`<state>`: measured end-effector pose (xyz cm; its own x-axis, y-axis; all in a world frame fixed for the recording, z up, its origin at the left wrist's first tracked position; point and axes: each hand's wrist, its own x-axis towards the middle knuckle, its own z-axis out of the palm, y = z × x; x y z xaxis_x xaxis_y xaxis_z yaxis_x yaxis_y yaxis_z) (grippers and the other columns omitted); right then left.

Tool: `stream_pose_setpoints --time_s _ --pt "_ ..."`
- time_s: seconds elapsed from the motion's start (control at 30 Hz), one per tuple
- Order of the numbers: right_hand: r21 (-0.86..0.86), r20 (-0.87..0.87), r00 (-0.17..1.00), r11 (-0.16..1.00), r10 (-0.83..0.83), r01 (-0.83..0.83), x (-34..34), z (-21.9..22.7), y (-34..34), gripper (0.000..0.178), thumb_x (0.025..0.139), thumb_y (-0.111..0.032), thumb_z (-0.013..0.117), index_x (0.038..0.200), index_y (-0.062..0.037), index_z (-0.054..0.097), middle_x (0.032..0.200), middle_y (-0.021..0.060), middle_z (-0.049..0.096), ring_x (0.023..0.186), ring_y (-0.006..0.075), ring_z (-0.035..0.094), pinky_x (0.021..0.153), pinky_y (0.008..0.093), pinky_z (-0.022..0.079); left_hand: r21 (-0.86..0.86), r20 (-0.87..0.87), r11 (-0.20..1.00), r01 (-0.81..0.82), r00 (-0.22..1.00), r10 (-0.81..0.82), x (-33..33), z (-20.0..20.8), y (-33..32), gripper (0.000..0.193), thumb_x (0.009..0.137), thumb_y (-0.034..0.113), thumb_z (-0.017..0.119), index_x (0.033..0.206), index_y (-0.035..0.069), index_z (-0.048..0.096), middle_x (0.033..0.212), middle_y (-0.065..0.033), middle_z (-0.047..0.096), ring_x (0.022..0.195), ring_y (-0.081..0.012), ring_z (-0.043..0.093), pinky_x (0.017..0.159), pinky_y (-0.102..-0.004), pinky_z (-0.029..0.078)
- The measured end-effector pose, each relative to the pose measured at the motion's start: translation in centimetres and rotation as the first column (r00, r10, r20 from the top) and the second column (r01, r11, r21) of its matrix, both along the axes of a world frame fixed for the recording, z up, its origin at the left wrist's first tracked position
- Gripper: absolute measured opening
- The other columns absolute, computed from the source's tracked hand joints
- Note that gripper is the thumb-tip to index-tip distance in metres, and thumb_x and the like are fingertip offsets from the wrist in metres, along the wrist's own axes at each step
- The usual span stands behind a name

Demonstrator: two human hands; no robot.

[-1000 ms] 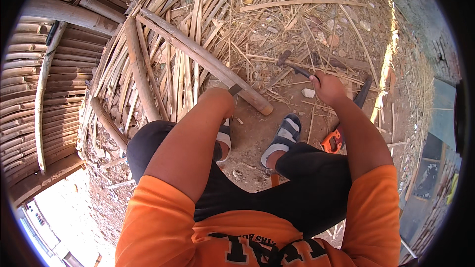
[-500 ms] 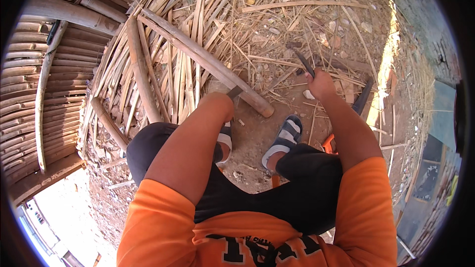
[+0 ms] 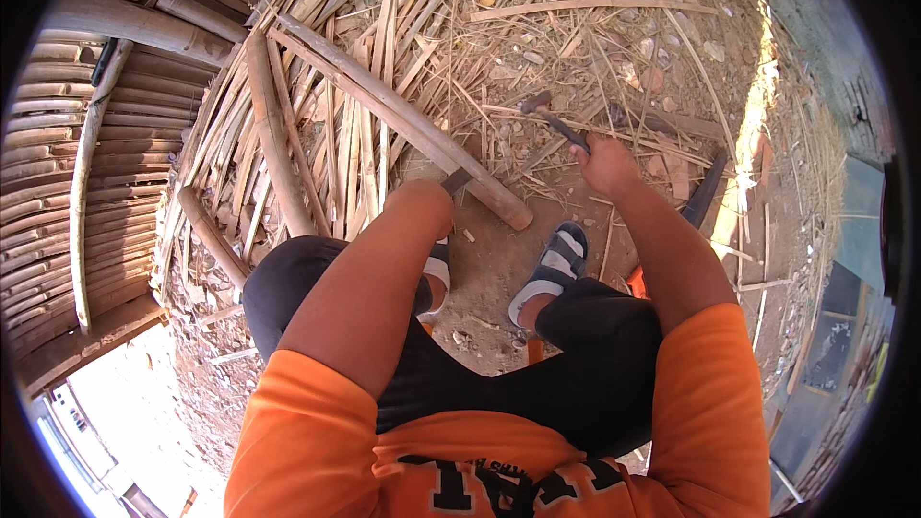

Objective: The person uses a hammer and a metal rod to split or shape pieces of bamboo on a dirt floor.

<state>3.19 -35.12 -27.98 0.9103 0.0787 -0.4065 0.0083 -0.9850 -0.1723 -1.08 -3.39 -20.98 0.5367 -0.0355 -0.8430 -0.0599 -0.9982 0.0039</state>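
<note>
A long wooden pole (image 3: pixel 398 120) lies slanting over the ground, its cut end between and just ahead of my feet. My left hand (image 3: pixel 422 201) is closed beside that end, around a chisel (image 3: pixel 457 179) whose flat metal blade sticks out and rests against the pole. The hand hides the chisel's handle. Off to the right, my right hand (image 3: pixel 611 168) grips a hammer (image 3: pixel 564 129) by its dark handle. The hammer head points away and to the left, apart from the chisel and the pole.
Split bamboo strips (image 3: pixel 369 163) are heaped beyond the pole, with a thicker bent branch (image 3: pixel 273 134) at the left. Dry straw and stones cover the ground ahead. A dark saw-like blade (image 3: pixel 705 190) with an orange handle lies at my right. Bamboo slats (image 3: pixel 125 163) form a wall on the left.
My right hand has swung the hammer so that its head moved left and slightly nearer. My left hand and the chisel stay where they were on the pole.
</note>
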Motion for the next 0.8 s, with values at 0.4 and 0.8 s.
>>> stream_pose_setpoints --time_s 0.4,0.8 --pt "0.046 -0.267 0.791 0.827 0.550 -0.560 -3.2 4.4 3.5 0.045 0.100 -0.051 0.057 0.113 -0.0096 0.068 0.088 0.0187 0.072 0.093 0.0391 0.070 0.083 0.0525 0.055 0.042 -0.150 0.998 0.036 0.988 -0.029 0.3 0.4 0.5 0.040 0.080 0.011 0.072 0.120 0.008 0.076 0.110 -0.0145 0.076 0.103 -0.0303 0.074 0.086 -0.0427 0.059" --pt "-0.021 -0.340 0.839 0.889 0.425 -0.458 -3.5 5.8 1.4 0.048 0.097 -0.055 0.058 0.110 -0.0112 0.073 0.097 0.0182 0.073 0.099 0.0384 0.070 0.085 0.0498 0.055 -0.001 -0.213 0.986 0.168 0.963 -0.164 1.7 2.0 -0.6 0.033 0.083 0.016 0.065 0.112 0.009 0.079 0.114 -0.0110 0.076 0.107 -0.0288 0.073 0.087 -0.0432 0.058"
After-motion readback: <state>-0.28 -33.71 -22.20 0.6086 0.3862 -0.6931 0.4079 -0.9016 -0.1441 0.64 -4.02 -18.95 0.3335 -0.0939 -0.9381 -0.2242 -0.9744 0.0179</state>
